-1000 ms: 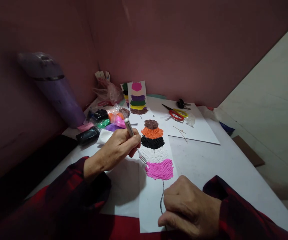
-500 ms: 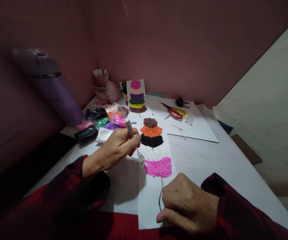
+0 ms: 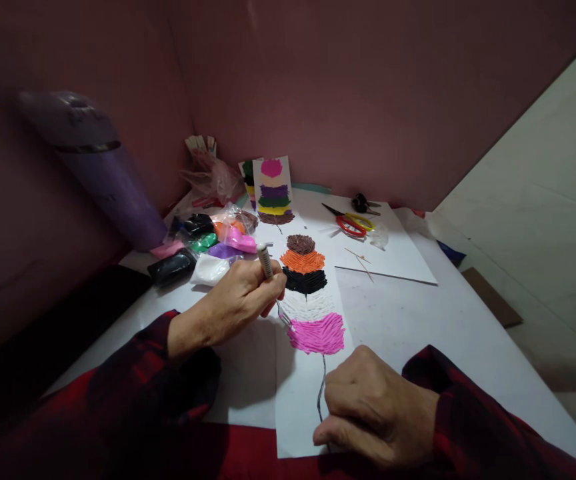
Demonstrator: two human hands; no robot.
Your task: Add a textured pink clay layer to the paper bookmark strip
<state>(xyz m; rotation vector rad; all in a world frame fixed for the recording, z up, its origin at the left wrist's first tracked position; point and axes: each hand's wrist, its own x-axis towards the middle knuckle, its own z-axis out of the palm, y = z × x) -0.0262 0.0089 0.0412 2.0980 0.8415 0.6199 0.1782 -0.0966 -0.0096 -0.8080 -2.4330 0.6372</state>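
Note:
My left hand (image 3: 248, 288) is closed around a fork (image 3: 285, 316) with a pale, pen-like handle sticking up above the fingers. The fork's tines touch the left edge of a pink clay band (image 3: 318, 335). That band is the lowest on a white paper strip (image 3: 295, 413), below white (image 3: 308, 307), black (image 3: 305, 281), orange (image 3: 302, 261) and brown (image 3: 301, 244) clay bands, all with grooved lines. A dark drawn stem runs down from the pink. Curled and knuckles up, my right hand (image 3: 375, 407) rests on the strip's lower right part, covering the stem's end.
Bags of coloured clay (image 3: 218, 240) lie to the left, beside a tall purple bottle (image 3: 113, 180). At the back stands a card with coloured bands (image 3: 274, 193). Scissors (image 3: 352, 225), keys (image 3: 363, 203) and toothpicks (image 3: 361, 260) lie on a white board (image 3: 398, 257) at the right.
My left hand has shifted slightly right, and the fork now stands a little more upright, its tines at the pink edge. My right hand has stayed in place.

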